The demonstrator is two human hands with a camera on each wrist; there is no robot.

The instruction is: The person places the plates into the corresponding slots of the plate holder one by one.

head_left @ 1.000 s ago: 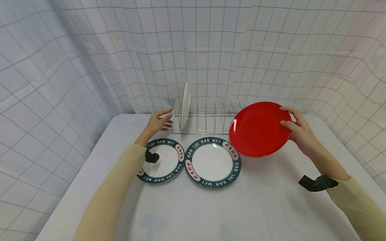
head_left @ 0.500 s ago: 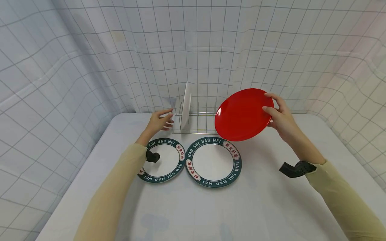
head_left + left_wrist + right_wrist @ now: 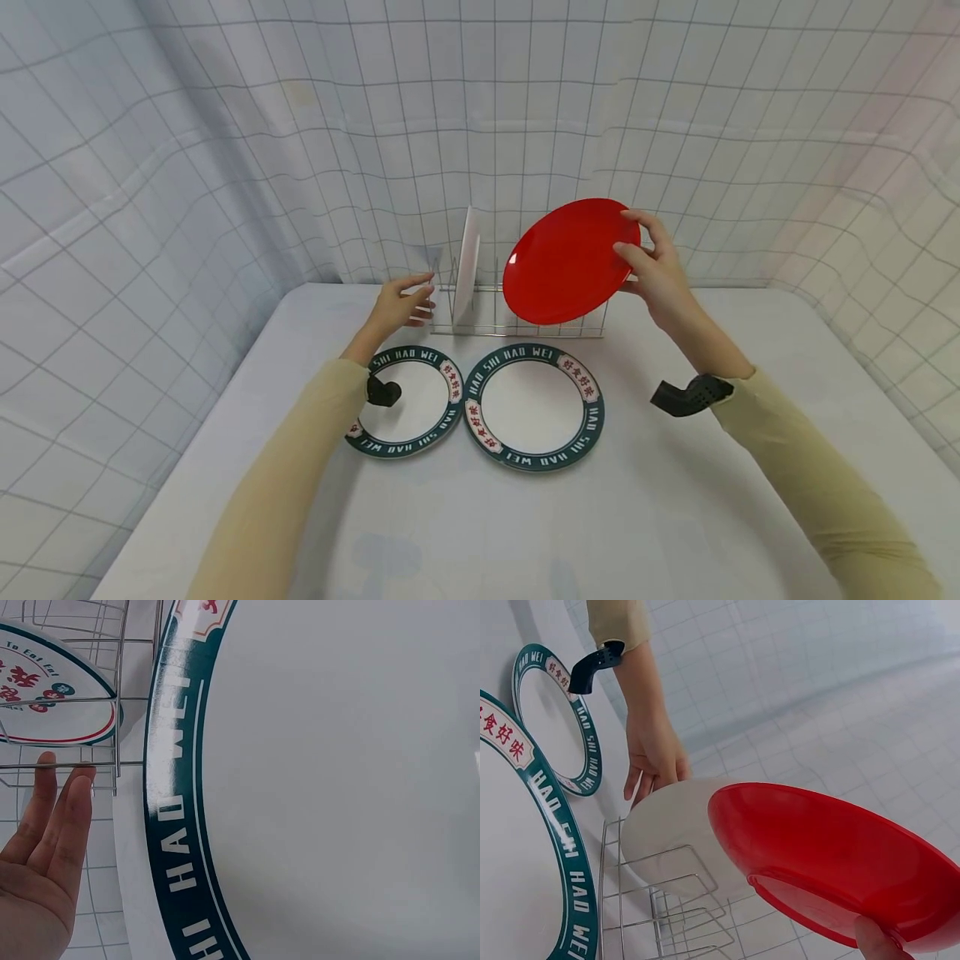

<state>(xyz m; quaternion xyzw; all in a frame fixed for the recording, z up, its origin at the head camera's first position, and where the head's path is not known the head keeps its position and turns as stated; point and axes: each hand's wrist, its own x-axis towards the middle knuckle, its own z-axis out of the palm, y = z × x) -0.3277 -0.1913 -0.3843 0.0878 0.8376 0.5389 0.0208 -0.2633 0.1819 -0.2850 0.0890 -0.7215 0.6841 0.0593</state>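
Note:
My right hand (image 3: pixel 652 267) grips the right rim of a red plate (image 3: pixel 570 262), thumb on the face, other fingers behind. The plate is held tilted over the right part of a wire dish rack (image 3: pixel 517 336). In the right wrist view its underside and foot ring (image 3: pixel 802 900) show. A white plate (image 3: pixel 467 267) stands on edge at the rack's left end; the left wrist view shows its printed face (image 3: pixel 45 705). My left hand (image 3: pixel 393 308) reaches to that end, its nearly straight fingers (image 3: pixel 73 817) right at the rack's wire.
Two white plates with green lettered rims lie flat in front of the rack: a smaller one (image 3: pixel 408 404) partly under my left forearm, and a larger one (image 3: pixel 532 408) beside it. A white checked curtain (image 3: pixel 375 125) hangs behind and at both sides.
My right hand has carried the red plate left and away from me, from beside the larger plate to over the rack. The left hand has stayed at the rack's left end.

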